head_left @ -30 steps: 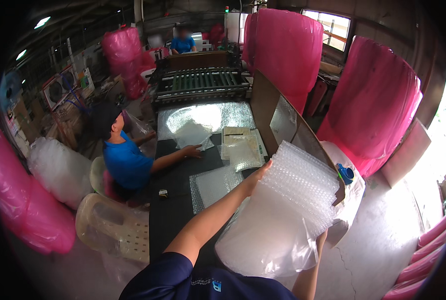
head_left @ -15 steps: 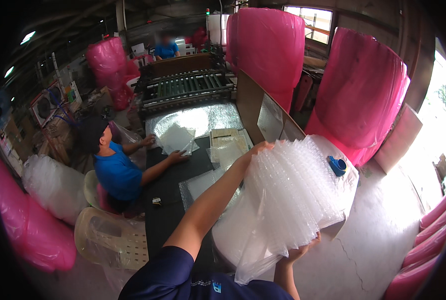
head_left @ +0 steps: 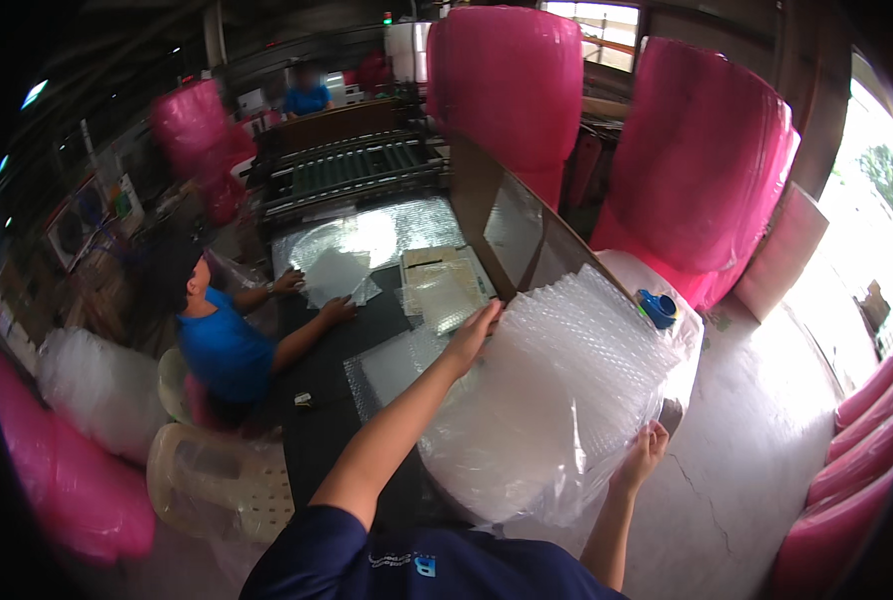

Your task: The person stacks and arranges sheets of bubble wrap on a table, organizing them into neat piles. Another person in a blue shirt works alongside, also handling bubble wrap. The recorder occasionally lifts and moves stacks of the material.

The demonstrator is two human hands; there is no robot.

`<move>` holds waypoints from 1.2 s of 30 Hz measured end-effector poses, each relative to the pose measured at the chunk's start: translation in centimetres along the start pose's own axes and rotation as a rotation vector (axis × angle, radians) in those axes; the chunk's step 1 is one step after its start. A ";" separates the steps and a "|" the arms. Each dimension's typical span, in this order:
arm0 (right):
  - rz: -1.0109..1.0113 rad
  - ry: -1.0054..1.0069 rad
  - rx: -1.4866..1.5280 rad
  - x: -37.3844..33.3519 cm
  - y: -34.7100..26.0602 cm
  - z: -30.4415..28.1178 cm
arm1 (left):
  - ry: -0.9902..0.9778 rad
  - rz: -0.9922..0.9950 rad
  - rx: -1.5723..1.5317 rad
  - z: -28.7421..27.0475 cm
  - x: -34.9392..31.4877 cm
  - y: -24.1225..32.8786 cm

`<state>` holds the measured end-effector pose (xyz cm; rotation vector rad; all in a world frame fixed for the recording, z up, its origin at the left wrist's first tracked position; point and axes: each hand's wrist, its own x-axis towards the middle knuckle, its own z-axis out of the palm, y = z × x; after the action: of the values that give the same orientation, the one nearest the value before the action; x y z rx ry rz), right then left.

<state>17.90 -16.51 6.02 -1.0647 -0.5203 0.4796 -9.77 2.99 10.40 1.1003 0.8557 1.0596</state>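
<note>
Two tall pink rolls (head_left: 692, 180) rise at the far right, beside a roller machine (head_left: 352, 178) with dark green rollers. A dark table (head_left: 312, 440) runs from it toward the wearer, edged on its right by an upright brown board (head_left: 478, 190). At its left side a co-worker in blue (head_left: 222, 345) reaches both hands to small clear sheets (head_left: 337, 275), with a perforated beige chair (head_left: 192, 470) nearer. The bubble-wrap stack (head_left: 587, 345) lies slanted and fanned at the table's near right end, clear plastic spread below it. A pale tray (head_left: 479, 275) bearing flat packets sits just beyond its left corner. The left hand (head_left: 475, 335) is at the stack's left edge; whether its grip is closed on it, I cannot tell. The right hand (head_left: 647, 455) has its grip curled, pinching the stack's near right corner. A blue tape dispenser (head_left: 657, 308) stands near the stack's right edge.
</note>
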 end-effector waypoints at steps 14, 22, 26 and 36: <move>-0.148 0.090 0.094 1.4 -8.3 3.2 | 0.050 0.265 0.192 8.4 -12.2 -11.4; -0.188 -0.126 -0.302 2.5 -4.9 1.7 | -0.033 0.032 0.555 8.4 -9.3 -11.4; -0.333 0.004 -0.539 2.2 -7.0 3.1 | -0.028 0.437 0.786 5.7 -11.1 -7.2; -0.696 0.191 -0.564 -5.0 -10.7 6.9 | 0.290 1.304 0.974 9.0 -30.7 19.5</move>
<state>11.06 -19.08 17.60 -1.3528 -0.8335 -0.4059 -14.76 -26.78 32.49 2.5482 0.8624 1.9596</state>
